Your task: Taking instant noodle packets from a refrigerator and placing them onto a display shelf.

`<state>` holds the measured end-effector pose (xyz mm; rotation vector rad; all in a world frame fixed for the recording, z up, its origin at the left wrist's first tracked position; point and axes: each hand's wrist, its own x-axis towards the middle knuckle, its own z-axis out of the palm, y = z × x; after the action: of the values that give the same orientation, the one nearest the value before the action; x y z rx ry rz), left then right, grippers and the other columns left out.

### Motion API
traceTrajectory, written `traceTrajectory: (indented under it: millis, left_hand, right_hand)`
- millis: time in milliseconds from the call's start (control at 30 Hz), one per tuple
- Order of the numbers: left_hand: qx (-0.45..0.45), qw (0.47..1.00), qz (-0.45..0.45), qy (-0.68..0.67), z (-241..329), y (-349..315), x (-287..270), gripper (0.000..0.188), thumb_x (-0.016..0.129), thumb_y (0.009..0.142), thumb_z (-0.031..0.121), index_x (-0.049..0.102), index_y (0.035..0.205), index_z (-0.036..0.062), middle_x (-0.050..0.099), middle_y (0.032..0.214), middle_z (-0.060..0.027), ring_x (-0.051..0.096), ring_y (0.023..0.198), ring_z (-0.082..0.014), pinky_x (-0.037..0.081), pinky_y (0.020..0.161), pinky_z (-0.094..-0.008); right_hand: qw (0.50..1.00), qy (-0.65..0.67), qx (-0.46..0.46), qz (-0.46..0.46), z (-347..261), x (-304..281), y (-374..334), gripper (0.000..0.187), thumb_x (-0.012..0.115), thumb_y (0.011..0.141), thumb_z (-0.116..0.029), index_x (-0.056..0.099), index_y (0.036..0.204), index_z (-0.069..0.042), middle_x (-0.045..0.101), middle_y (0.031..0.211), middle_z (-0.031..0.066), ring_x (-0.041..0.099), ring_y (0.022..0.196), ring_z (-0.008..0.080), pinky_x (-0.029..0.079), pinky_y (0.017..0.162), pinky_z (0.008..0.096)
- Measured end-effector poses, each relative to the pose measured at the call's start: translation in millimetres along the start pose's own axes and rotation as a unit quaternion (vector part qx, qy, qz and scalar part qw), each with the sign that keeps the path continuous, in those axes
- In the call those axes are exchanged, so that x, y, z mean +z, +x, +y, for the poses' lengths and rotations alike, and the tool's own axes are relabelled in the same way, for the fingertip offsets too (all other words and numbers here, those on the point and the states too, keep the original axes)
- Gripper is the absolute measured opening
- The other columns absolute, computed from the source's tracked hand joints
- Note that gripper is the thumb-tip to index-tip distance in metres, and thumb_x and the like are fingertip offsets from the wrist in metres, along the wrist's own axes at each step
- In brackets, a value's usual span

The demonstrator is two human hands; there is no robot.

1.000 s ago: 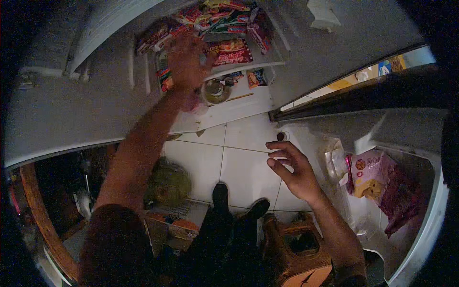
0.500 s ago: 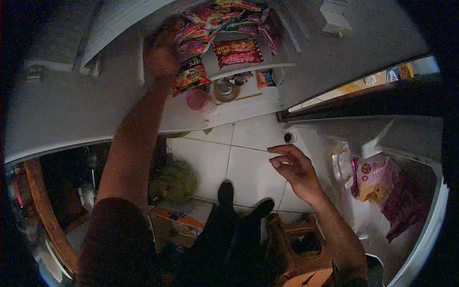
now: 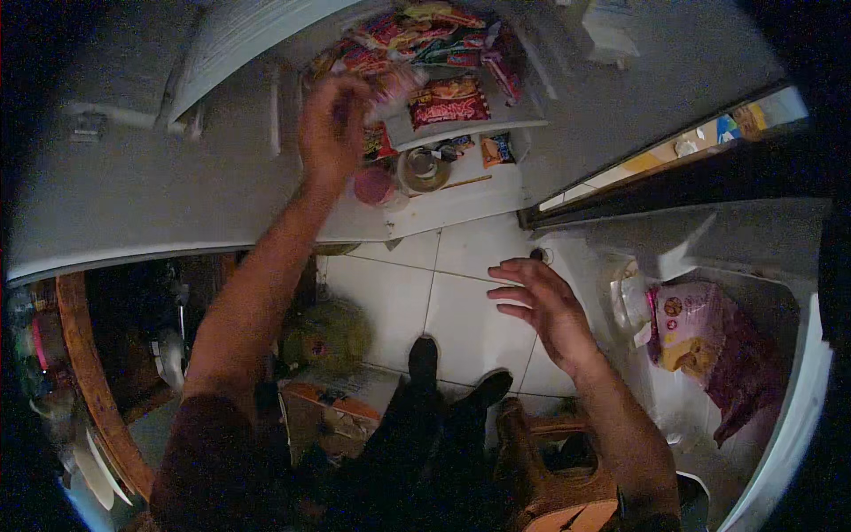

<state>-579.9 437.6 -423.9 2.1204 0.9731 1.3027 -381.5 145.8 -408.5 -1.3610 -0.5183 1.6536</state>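
Note:
Inside the white cabinet, my left hand (image 3: 332,133) is closed on a pale and red snack packet (image 3: 396,90), smeared by motion. Just beyond it lies a pile of colourful snack packets (image 3: 425,40). A dark red packet (image 3: 449,102) rests to the right of the held one. Nearer, a red-and-black packet (image 3: 378,142) is partly covered by my left hand. My right hand (image 3: 541,310) hovers above the tiled floor with its fingers spread, holding nothing.
A pink-lidded tub (image 3: 374,185), a clear round container (image 3: 424,170) and a small orange-and-blue packet (image 3: 496,150) stand on the near ledge. The open door's shelf (image 3: 656,399) holds a purple bag (image 3: 700,337). A wooden stool (image 3: 567,510) and a watermelon-like green round thing (image 3: 328,337) are below.
My left hand has moved right and slightly nearer, bringing a packet away from the pile's left side. My right hand's fingers have spread wider.

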Motion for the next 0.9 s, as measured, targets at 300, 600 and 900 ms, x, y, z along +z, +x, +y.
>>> traceTrajectory:
  millis: [300,600,900]
  left_hand:
    - [0.126,0.909,-0.308,-0.252,138.2,-93.5,-5.9,0.017,0.068,0.077,-0.004,0.067,0.091,0.0056,0.07,0.097,-0.0075,0.071,0.092,-0.0234,0.059,0.078,-0.0324]
    - [0.113,0.962,-0.21,-0.135,100.2,-67.0,47.8,0.059,0.082,0.077,0.028,0.053,0.124,0.008,0.055,0.128,-0.0159,0.054,0.12,-0.0319,0.044,0.101,-0.0426]
    - [-0.097,0.933,-0.322,-0.129,-32.4,44.0,188.9,0.062,0.072,0.083,0.05,0.059,0.126,0.0084,0.064,0.105,-0.0141,0.063,0.102,-0.0264,0.05,0.085,-0.0381]
  right_hand:
    - [0.94,0.305,0.119,-0.095,18.5,-17.9,-4.6,0.075,0.049,0.093,-0.063,0.045,0.139,-0.004,0.056,0.133,0.0141,0.059,0.118,0.028,0.05,0.098,0.0439]
    - [0.981,0.179,0.019,-0.074,31.7,-35.6,-6.2,0.05,0.067,0.091,-0.009,0.05,0.137,-0.004,0.064,0.125,0.0056,0.061,0.114,0.0178,0.051,0.096,0.034]
    - [0.992,0.11,0.011,-0.061,33.1,-39.3,-29.1,0.056,0.074,0.086,-0.009,0.05,0.136,-0.004,0.065,0.119,0.0037,0.061,0.106,0.0144,0.049,0.091,0.0311]
